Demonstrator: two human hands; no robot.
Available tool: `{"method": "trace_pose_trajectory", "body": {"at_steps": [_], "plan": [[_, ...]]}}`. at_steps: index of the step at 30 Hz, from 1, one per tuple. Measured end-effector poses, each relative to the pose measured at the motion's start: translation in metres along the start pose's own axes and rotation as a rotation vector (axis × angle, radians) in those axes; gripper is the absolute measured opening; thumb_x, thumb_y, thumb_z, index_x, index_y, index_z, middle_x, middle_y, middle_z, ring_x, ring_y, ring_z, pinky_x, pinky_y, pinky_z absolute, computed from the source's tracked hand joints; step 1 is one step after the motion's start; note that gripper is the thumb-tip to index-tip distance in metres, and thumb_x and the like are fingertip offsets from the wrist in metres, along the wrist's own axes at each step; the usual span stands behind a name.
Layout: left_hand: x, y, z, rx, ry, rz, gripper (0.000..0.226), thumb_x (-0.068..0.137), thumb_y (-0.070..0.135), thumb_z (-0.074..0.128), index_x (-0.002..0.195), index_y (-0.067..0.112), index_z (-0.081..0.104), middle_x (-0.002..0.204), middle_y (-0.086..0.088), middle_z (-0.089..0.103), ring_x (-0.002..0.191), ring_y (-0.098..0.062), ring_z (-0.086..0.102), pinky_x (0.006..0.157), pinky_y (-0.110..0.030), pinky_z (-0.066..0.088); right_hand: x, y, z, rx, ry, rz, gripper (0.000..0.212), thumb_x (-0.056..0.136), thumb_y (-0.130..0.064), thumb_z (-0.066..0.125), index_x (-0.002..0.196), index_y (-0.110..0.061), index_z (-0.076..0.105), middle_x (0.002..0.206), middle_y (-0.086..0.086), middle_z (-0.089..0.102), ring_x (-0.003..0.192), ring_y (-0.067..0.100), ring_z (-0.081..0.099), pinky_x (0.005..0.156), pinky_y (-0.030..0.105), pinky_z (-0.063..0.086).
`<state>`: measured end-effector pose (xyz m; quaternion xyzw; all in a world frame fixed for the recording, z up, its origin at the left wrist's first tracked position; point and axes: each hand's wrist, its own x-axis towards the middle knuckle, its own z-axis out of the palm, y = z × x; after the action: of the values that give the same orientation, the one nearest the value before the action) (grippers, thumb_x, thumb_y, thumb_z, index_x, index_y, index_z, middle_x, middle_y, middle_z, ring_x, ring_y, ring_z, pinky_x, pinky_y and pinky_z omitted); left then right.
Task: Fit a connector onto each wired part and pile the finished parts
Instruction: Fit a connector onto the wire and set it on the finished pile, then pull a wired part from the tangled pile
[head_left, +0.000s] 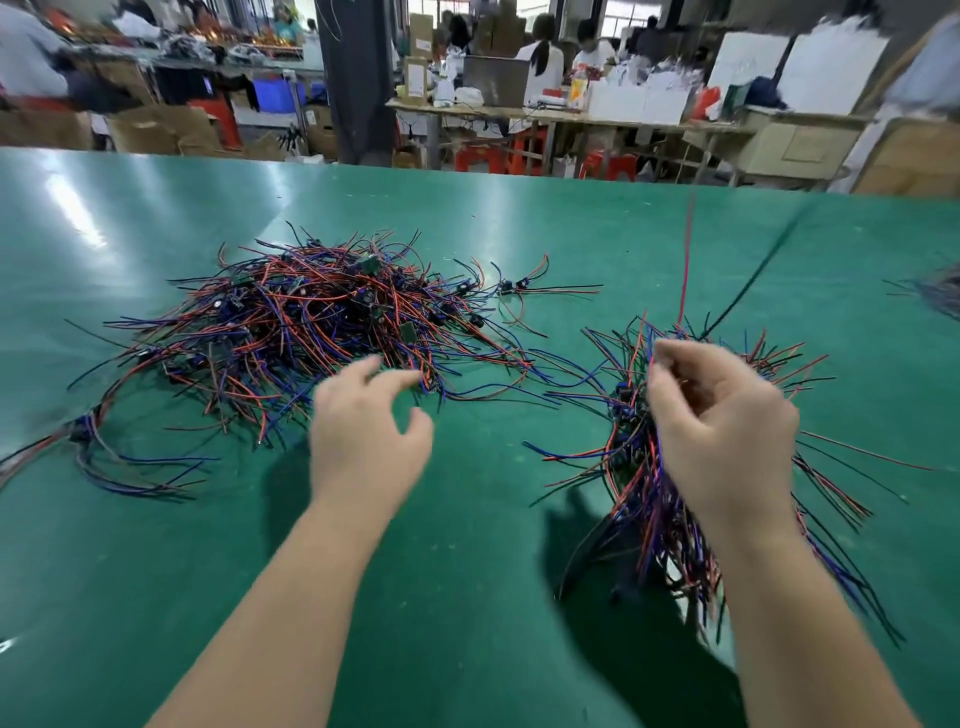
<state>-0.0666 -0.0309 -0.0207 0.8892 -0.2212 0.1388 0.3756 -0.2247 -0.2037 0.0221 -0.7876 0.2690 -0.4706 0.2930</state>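
Observation:
A large tangled heap of red, blue and black wired parts (311, 322) with small green boards lies on the green table at centre left. A second, tidier pile of wired parts (654, 499) lies at the right. My left hand (363, 431) hovers at the near edge of the large heap, fingers relaxed and spread, holding nothing. My right hand (722, 415) is raised over the right pile, its fingers curled and pinching a wired part whose red wire (687, 260) and black wire (753, 280) stick up and away.
The green table (467, 571) stretches wide around both piles. A small loose bundle of wires (104, 457) lies at the left and another bunch (940, 291) at the far right edge. Behind the table are workbenches, cartons, red stools and several people.

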Motion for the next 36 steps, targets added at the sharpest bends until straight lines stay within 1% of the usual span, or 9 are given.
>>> {"method": "trace_pose_trajectory", "body": {"at_steps": [5, 8, 13, 18, 22, 27, 31, 34, 36], "plan": [[0.016, -0.037, -0.005, 0.376, -0.196, -0.444, 0.054, 0.087, 0.048, 0.055, 0.138, 0.040, 0.042, 0.155, -0.023, 0.014, 0.144, -0.035, 0.007, 0.115, -0.049, 0.004, 0.024, 0.023, -0.020, -0.350, -0.082, 0.108, 0.023, 0.087, -0.016, 0.066, 0.110, -0.013, 0.068, 0.102, 0.010, 0.072, 0.096, 0.025, 0.066, 0.084, 0.028, 0.043], [0.022, -0.047, -0.008, 0.429, -0.158, -0.461, 0.043, 0.089, 0.042, 0.052, 0.130, 0.032, 0.054, 0.142, -0.015, 0.041, 0.135, -0.033, 0.025, 0.112, -0.048, 0.014, 0.024, 0.031, -0.020, -0.448, -0.203, 0.193, 0.028, 0.080, -0.011, 0.071, 0.108, -0.010, 0.070, 0.102, 0.013, 0.071, 0.098, 0.029, 0.063, 0.088, 0.030, 0.043], [0.023, -0.044, -0.011, 0.320, 0.034, -0.383, 0.030, 0.092, 0.032, 0.050, 0.117, 0.029, 0.066, 0.110, -0.007, 0.063, 0.111, -0.031, 0.047, 0.091, -0.041, 0.026, 0.023, 0.035, -0.020, -0.486, -0.098, 0.185, 0.031, 0.083, -0.017, 0.067, 0.113, -0.007, 0.068, 0.115, 0.019, 0.060, 0.112, 0.035, 0.051, 0.098, 0.037, 0.036], [0.017, -0.019, -0.015, -0.162, 0.289, -0.147, 0.023, 0.090, 0.023, 0.057, 0.107, 0.019, 0.071, 0.102, -0.003, 0.067, 0.100, -0.028, 0.056, 0.089, -0.036, 0.039, 0.015, 0.021, -0.014, -0.234, 0.137, -0.072, 0.019, 0.082, -0.004, 0.063, 0.098, -0.007, 0.072, 0.093, 0.013, 0.065, 0.085, 0.026, 0.059, 0.083, 0.027, 0.042], [-0.001, 0.012, -0.019, -0.341, 0.381, 0.254, 0.019, 0.087, 0.013, 0.059, 0.101, 0.008, 0.071, 0.093, 0.001, 0.062, 0.089, -0.022, 0.059, 0.084, -0.039, 0.048, -0.002, -0.004, 0.003, 0.355, -0.150, 0.149, 0.018, 0.088, -0.002, 0.059, 0.088, -0.016, 0.070, 0.071, 0.004, 0.071, 0.062, 0.021, 0.067, 0.058, 0.028, 0.054], [-0.043, 0.049, -0.004, -0.434, 0.098, 0.727, 0.023, 0.081, 0.016, 0.062, 0.100, 0.006, 0.073, 0.092, -0.001, 0.060, 0.087, -0.019, 0.058, 0.084, -0.032, 0.048, -0.012, -0.020, 0.027, 0.945, -0.579, 0.681, 0.029, 0.085, -0.032, 0.055, 0.103, -0.011, 0.061, 0.076, 0.010, 0.071, 0.062, 0.017, 0.066, 0.057, 0.022, 0.049], [-0.062, 0.062, 0.007, -0.446, -0.155, 0.920, 0.027, 0.076, 0.019, 0.067, 0.098, 0.005, 0.073, 0.087, -0.010, 0.063, 0.083, -0.025, 0.060, 0.084, -0.036, 0.049, -0.010, -0.012, 0.021, 1.030, -0.634, 0.699, 0.032, 0.068, -0.013, 0.066, 0.097, 0.000, 0.065, 0.085, 0.018, 0.071, 0.067, 0.019, 0.068, 0.062, 0.023, 0.056], [-0.065, 0.062, 0.004, -0.716, -0.307, 0.704, 0.021, 0.080, 0.024, 0.060, 0.090, 0.010, 0.072, 0.084, -0.004, 0.069, 0.080, -0.018, 0.063, 0.079, -0.028, 0.050, -0.008, -0.006, 0.018, 0.951, -0.583, 0.639, 0.028, 0.065, -0.005, 0.067, 0.093, 0.000, 0.067, 0.085, 0.016, 0.073, 0.069, 0.018, 0.070, 0.059, 0.020, 0.054], [-0.059, 0.063, 0.000, -0.992, -0.384, 0.267, 0.019, 0.081, 0.033, 0.055, 0.076, 0.018, 0.064, 0.076, -0.008, 0.071, 0.066, -0.020, 0.065, 0.066, -0.029, 0.052, -0.007, -0.005, 0.019, 0.909, -0.578, 0.575, 0.028, 0.065, -0.004, 0.067, 0.093, -0.002, 0.068, 0.086, 0.012, 0.074, 0.070, 0.017, 0.070, 0.059, 0.018, 0.052]]}}
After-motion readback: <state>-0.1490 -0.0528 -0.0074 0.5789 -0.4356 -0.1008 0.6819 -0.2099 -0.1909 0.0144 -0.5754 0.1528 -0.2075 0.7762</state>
